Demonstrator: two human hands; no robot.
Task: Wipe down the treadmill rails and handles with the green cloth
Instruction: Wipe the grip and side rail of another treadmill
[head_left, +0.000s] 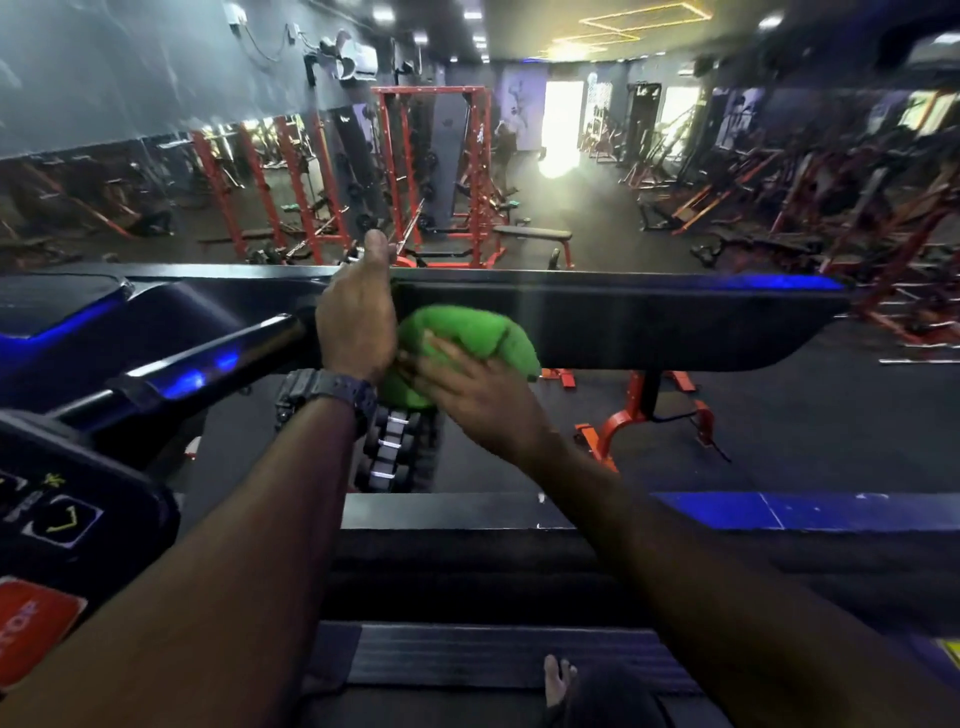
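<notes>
Item: side rail (649, 322), black, broad and flat, running across the view at about waist height to the person; a blue glow lies along its far end. Item: cloth (467, 338), green, bunched into a pad and pressed against the near face of the rail, spilling a little below its lower edge. Item: right hand (478, 395), laid over the cloth from below and behind, fingers fairly straight and spread on the fabric, pushing it flat to the rail rather than gripping it; this looks like the wiping hand, placed so that the palm drives the pad along the surface. Item: left hand (358, 317), watch (332, 397) on the wrist, fingers curled over the top of the rail just beside the cloth, thumb raised; it probably braces the body, and may also pin the cloth's edge, though I cannot tell if it touches the fabric. Item: handle (208, 358), a shiny dark bar slanting down from the left hand toward the console (78, 499), not being wiped at this moment. Item: belt (493, 654), underfoot, with a bare foot (558, 680) on it. Beyond the rail: red racks (431, 171), a bench (530, 234), dumbbells (395, 452) directly below the cloth.
</notes>
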